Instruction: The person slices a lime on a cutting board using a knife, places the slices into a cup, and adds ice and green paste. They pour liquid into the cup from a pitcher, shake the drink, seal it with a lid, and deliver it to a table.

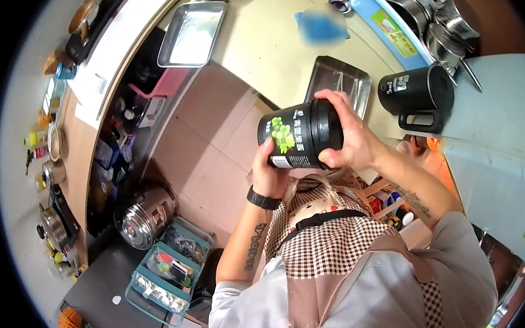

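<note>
A black plastic jar (281, 149) with green grapes on its label lies tipped on its side in the air in front of my apron. My left hand (269, 177) wraps around the lower part of its body, thumb on the label. At the other end, my right hand (360, 139) grips the black screw lid (326, 124), with fingers over the top and thumb below. The lid sits on the jar. Beyond the jar, a dark rectangular metal tray (361, 92) rests on the cream table, partly behind my right hand.
A black lidded jug (416, 94) stands to the right of the tray. Farther back are a blue cloth (322, 27) and a blue bin (387, 33) holding metal pots. A shiny metal tray (193, 35) sits at the table's left corner. A tiered teal cart (181, 262) stands lower left.
</note>
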The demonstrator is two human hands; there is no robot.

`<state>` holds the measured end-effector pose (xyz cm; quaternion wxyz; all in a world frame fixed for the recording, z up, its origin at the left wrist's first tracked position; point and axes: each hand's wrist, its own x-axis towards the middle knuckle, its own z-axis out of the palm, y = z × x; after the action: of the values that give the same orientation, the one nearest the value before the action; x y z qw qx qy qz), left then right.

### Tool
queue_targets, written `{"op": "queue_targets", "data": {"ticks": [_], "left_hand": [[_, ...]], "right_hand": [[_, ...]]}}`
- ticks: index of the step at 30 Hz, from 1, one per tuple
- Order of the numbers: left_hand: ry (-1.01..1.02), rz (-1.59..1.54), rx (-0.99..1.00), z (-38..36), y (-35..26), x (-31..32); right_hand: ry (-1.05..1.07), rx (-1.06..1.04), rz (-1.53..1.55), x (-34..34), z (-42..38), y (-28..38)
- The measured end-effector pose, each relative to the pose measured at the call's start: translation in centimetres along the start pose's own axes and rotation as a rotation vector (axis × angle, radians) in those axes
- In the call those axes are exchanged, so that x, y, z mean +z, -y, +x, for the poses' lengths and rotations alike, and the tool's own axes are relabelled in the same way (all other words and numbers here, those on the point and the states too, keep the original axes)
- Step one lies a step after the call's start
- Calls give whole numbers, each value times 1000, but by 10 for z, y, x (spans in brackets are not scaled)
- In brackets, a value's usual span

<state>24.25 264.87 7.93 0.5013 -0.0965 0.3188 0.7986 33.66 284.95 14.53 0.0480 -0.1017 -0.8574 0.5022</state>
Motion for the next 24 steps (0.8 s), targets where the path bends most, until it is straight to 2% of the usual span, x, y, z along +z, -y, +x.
{"op": "queue_targets", "data": {"ticks": [2,5,7,9,11,13,15,16,19,20,21,22,23,24], "left_hand": [[-52,-35,-59,3,-3,-9],[-89,-133,-196,-4,-3,1],[-31,-141,-277,-4,14,-8],[43,-98,-383,5,22,0],[63,18,-428,3,27,28],[119,126,-389,3,41,43],[177,174,-266,3,60,44],[270,206,-254,2,66,32],[327,271,-177,-12,78,37],[309,396,-76,-12,88,9],[293,524,25,-3,96,-10],[436,765,204,1,91,22],[587,979,409,2,83,61],[705,948,350,3,83,78]], "right_hand": [[20,-50,-45,4,13,1],[45,29,-143,14,-2,-3],[38,32,-147,11,-14,-2],[28,131,-198,-6,-32,7],[-69,46,-237,-25,-65,11],[-188,-20,-282,-38,-94,21],[-267,-23,-253,-46,-116,23],[-266,-13,-244,-48,-130,19],[-540,58,191,-26,-171,-3],[-553,145,673,-12,-181,-1],[-501,228,956,-1,-192,-11],[-458,320,1228,-3,-210,7],[-450,293,1257,-5,-221,6],[-442,266,1285,-7,-233,6]]}}
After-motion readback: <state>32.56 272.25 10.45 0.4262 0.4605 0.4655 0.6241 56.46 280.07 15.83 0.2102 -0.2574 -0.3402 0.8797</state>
